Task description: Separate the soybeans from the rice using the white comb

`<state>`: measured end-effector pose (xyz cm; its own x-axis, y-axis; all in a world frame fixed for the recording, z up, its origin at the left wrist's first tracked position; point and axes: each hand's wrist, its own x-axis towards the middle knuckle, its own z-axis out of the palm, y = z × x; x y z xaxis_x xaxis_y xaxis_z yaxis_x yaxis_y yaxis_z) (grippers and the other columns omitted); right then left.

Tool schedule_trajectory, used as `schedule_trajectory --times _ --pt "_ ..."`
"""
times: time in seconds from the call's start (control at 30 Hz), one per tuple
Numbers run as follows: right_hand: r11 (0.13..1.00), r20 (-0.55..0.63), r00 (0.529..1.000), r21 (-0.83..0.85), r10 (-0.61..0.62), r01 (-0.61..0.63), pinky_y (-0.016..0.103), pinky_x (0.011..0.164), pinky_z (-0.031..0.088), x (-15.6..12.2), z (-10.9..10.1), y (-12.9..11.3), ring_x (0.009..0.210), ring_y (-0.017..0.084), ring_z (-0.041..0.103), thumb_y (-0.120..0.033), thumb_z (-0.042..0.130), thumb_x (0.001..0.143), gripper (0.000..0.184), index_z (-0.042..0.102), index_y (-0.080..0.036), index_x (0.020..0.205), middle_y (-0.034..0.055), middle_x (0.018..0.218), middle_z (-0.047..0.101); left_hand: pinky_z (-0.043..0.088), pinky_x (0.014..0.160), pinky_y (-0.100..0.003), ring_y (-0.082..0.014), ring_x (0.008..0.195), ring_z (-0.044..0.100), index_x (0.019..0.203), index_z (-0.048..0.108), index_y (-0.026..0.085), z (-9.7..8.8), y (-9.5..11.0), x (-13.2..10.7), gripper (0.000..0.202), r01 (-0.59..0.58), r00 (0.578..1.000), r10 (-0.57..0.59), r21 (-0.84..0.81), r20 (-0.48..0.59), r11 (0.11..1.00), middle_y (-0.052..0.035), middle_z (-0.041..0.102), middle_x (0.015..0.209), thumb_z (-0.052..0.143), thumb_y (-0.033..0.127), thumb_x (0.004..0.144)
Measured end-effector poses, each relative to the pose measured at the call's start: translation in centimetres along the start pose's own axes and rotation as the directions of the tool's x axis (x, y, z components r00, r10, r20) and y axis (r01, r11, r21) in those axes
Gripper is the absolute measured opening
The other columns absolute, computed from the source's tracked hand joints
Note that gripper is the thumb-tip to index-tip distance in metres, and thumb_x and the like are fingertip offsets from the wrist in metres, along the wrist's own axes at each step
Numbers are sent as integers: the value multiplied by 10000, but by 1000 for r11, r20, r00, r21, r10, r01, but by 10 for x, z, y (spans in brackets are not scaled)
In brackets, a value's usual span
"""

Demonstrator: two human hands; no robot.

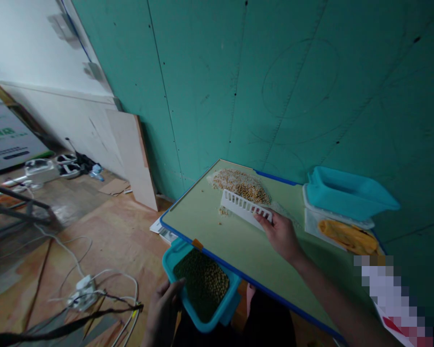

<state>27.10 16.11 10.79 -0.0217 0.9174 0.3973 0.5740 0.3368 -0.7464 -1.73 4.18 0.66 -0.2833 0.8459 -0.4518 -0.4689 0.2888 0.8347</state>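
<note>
My right hand grips one end of a white slotted plastic strip and holds it low over the pale green tabletop. Just behind the strip lies a heap of yellow beans mixed with white grains. A few loose beans are scattered in front of it. My left hand holds the rim of a turquoise bin below the table's front edge, with the thumb over the rim. Inside the bin are small dark green beans on the left and yellow beans on the right.
At the table's right end, a turquoise basin rests on a whitish container, beside orange-yellow gloves or cloth. A green wall rises behind. A power strip and tangled cables lie on the floor at left.
</note>
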Motion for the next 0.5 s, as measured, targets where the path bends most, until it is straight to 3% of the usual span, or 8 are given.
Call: schedule_trajectory --times 0.07,0.27,0.5 --pt "1000 31 1000 0 0 0 282 695 535 3 4 2 797 227 716 -480 550 949 361 713 -176 1053 71 885 772 339 428 -213 -83 421 398 527 636 175 -3 -2 3 330 9 1000 -9 -32 7 999 60 456 452 888 385 562" --pt "999 85 996 32 -4 2 265 657 513 3 10 -1 729 198 688 -470 557 946 353 716 -163 1014 49 831 754 383 464 -218 -101 472 448 589 700 180 -8 -1 4 301 22 1000 -21 -47 15 999 43 510 498 907 396 557" --pt "998 119 993 56 -2 -5 271 661 519 5 12 -4 742 205 687 -477 560 941 347 717 -172 985 49 829 753 329 433 -265 -121 410 412 514 638 207 1 8 -2 300 -30 999 29 11 23 1000 38 475 443 858 397 586"
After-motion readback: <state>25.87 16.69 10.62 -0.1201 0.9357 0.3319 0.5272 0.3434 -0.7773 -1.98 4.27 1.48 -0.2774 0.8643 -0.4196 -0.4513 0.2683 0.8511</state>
